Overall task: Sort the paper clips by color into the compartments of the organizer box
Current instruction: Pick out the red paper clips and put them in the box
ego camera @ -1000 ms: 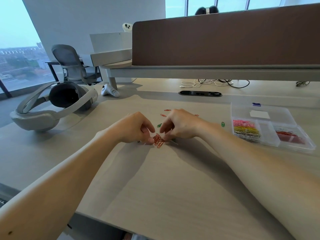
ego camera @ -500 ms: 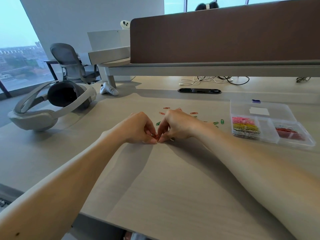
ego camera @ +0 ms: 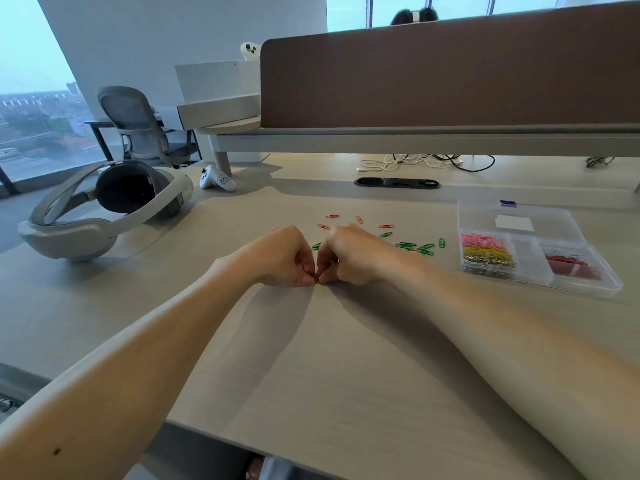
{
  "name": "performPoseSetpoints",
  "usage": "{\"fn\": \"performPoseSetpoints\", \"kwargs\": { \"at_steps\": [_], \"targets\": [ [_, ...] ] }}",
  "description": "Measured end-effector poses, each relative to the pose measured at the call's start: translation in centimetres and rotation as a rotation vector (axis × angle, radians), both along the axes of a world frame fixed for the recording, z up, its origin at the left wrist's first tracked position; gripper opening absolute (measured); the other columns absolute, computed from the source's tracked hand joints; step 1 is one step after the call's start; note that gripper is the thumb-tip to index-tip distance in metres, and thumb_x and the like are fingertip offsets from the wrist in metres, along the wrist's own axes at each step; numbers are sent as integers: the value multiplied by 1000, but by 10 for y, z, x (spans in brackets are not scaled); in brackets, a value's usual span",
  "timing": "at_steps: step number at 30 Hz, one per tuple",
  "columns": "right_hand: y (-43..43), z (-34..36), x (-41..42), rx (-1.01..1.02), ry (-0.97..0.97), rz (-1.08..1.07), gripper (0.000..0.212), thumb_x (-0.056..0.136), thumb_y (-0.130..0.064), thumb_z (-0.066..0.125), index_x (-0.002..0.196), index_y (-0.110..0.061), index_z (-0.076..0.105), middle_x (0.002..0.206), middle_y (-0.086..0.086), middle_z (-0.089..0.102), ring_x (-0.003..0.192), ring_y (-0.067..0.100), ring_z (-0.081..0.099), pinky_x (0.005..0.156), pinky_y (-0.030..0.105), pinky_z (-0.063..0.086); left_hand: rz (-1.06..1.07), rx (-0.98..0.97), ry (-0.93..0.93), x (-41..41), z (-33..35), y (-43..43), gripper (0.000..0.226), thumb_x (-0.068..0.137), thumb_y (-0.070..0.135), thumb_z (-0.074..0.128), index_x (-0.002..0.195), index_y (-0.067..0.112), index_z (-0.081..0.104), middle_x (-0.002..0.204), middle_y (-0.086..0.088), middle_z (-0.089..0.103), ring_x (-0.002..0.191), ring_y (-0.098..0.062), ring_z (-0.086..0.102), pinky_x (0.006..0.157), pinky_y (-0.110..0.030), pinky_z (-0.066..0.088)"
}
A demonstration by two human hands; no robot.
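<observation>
Pinching the mostly hidden orange paper clips (ego camera: 316, 279) between curled fingertips low over the desk (ego camera: 311, 358), the left hand (ego camera: 280, 258) and right hand (ego camera: 349, 254) meet, with loose green clips (ego camera: 408, 245) just behind and the organizer box (ego camera: 528, 261) well apart at right.

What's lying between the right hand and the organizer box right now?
Head view: loose green paper clips lie on the desk between the right hand, which pinches orange paper clips, and the organizer box.
</observation>
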State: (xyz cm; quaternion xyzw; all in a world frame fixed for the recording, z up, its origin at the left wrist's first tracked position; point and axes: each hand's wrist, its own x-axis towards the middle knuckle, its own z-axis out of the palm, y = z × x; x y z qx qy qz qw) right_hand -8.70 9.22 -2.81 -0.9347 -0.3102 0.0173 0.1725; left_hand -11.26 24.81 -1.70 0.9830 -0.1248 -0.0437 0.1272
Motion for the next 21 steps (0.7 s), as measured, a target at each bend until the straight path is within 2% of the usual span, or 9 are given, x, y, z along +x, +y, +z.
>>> {"fn": "performPoseSetpoints", "kwargs": {
  "at_steps": [2, 4, 9, 13, 15, 18, 21],
  "targets": [
    [0, 0, -3, -4, -6, -6, 6, 77, -21, 77, 79, -25, 73, 82, -2, 68, 81, 18, 61, 74, 32, 53, -11, 26, -24, -3, -1, -2, 7, 79, 21, 74, 76, 26, 69, 64, 11, 58, 62, -3, 49, 67, -21, 40],
    [0, 1, -5, -6, -8, -13, 6, 77, -21, 77, 80, -23, 73, 83, -1, 70, 81, 18, 62, 74, 32, 54, -20, 44, -48, -6, -3, -3, 6, 80, 21, 72, 77, 25, 69, 66, 9, 59, 65, -8, 50, 67, -21, 39],
    [0, 2, -10, -18, -23, -40, 8, 76, -16, 75, 83, -19, 74, 85, 1, 71, 82, 21, 64, 76, 35, 55, -25, 41, -113, -11, -3, -8, 4, 81, 22, 71, 77, 20, 71, 75, -1, 68, 73, -20, 59, 67, -26, 46],
    [-8, 6, -10, -13, -49, -68, 6, 78, -14, 75, 79, -20, 74, 78, -2, 62, 83, 21, 62, 81, 33, 52, -33, -11, -167, -8, 5, -10, 11, 79, 18, 73, 71, 23, 67, 69, 3, 65, 65, -12, 54, 60, -19, 40],
    [-17, 10, -9, 18, -46, -99, 3, 81, -14, 75, 84, -16, 75, 77, -3, 60, 83, 19, 62, 74, 29, 49, -36, -27, -195, -3, 8, -9, 11, 80, 18, 74, 73, 23, 67, 73, 3, 67, 65, -9, 55, 59, -15, 39],
    [-31, 16, -6, 54, -31, -132, 3, 81, -13, 75, 84, -14, 76, 74, -5, 61, 79, 16, 61, 70, 28, 48, -52, -57, -204, 2, 7, -4, 6, 79, 16, 75, 82, 20, 71, 78, 5, 69, 70, -6, 60, 61, -7, 40],
    [-42, 17, -8, 96, -9, -142, 1, 82, -13, 74, 82, -14, 75, 70, -9, 59, 71, 9, 59, 65, 25, 43, -123, -10, -167, 6, 2, -2, 14, 79, 17, 76, 91, 23, 72, 77, 10, 64, 70, -3, 56, 61, -5, 37]
  ]
}}
